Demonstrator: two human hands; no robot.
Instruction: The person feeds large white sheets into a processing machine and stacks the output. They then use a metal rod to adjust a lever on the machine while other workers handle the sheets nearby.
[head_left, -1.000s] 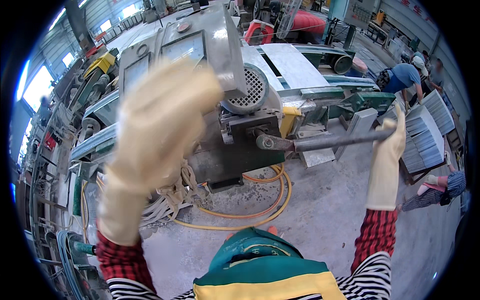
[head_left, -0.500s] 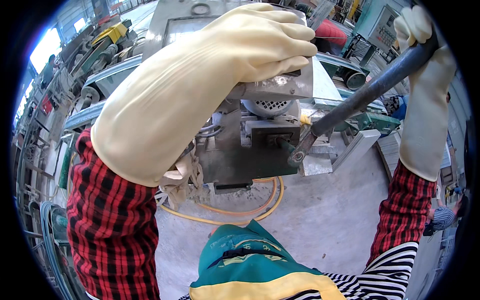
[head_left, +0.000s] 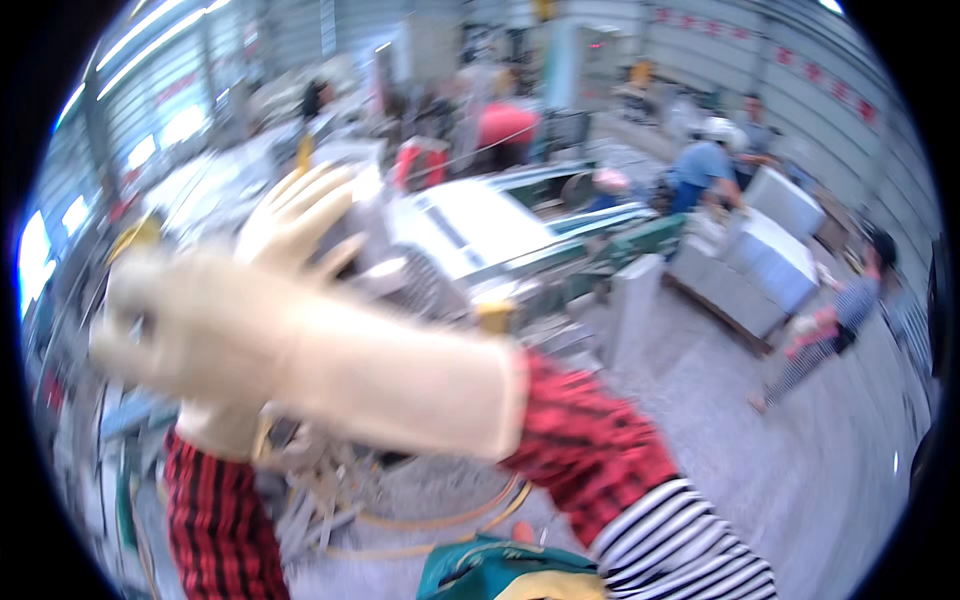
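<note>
Closest to the camera, at the bottom edge, sits the person's own green and yellow garment (head_left: 505, 572), with a black and white striped sleeve (head_left: 690, 545) running up into a red plaid cuff (head_left: 585, 440).

From there the right arm crosses the whole frame toward the left, wrapped in a long cream rubber glove. The right hand (head_left: 185, 330) ends up on the left side, pretty smeared by motion blur, so whether its fingers are curled or loose is impossible to tell. It doesn't visibly hold anything.

The left arm comes up from the lower left in another red plaid sleeve (head_left: 215, 515). The left hand (head_left: 300, 225) rises behind the right forearm, also in a cream glove, with its fingers (head_left: 325, 185) spread wide and gripping nothing.

Right behind both gloves is the grey machine (head_left: 470, 235) with a pale flat top panel and a ribbed motor housing, the nearest thing to the hands. Yellow hose (head_left: 440, 520) loops on the concrete floor (head_left: 760, 470) under it.

As for containers, nothing in view clearly reads as a bin or box holding anything; the blur eats the detail.

Further right, pale stone blocks (head_left: 760, 255) are stacked on a low pallet. One person in a blue top (head_left: 700, 165) leans over them, and another in striped clothes (head_left: 835, 320) bends beside them. The far background is hall wall and bright windows.
</note>
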